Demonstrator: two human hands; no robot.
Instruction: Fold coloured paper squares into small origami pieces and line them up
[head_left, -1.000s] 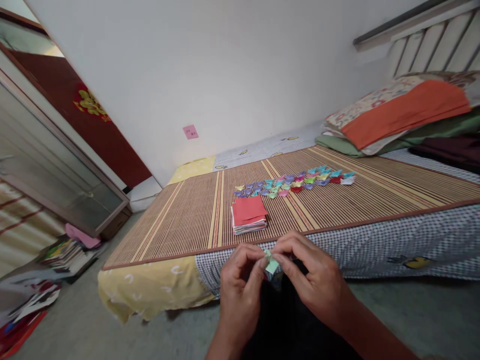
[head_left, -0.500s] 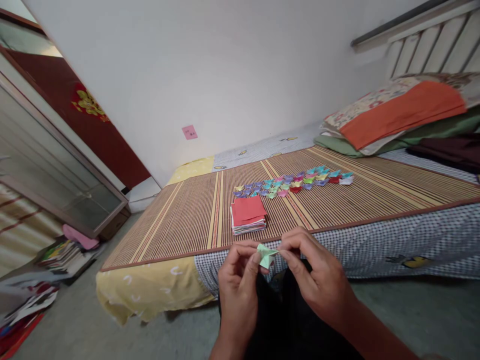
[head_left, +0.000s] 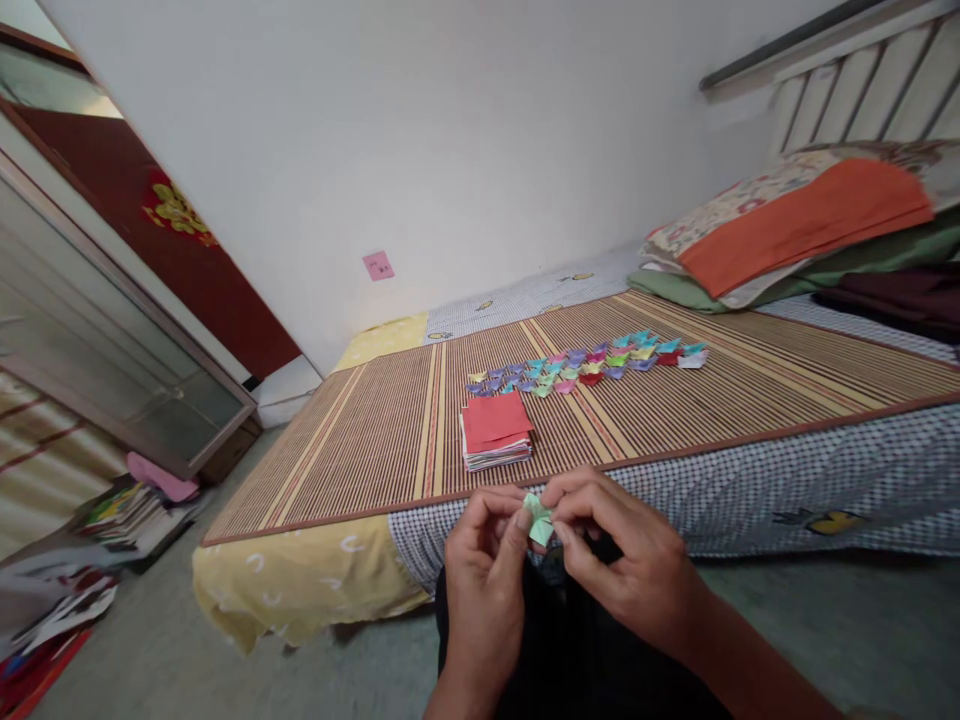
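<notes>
A small piece of light green folded paper is between my two hands, in front of the bed's near edge. My left hand pinches its left side between thumb and fingers. The fingers of my right hand are closed at its right edge, partly covering it. Just beyond my hands, a stack of square paper sheets with red on top lies on the striped mat. Behind the stack, several small folded paper pieces in many colours lie in slanting rows.
Folded bedding with an orange band lies at the right end of the bed. A yellow cloth hangs over the near left corner. On the floor at left are piled books, beside a glass-fronted cabinet.
My right hand has moved left and slightly down, closer to my left hand. The green paper has turned a little and its pointed right tip no longer shows.
</notes>
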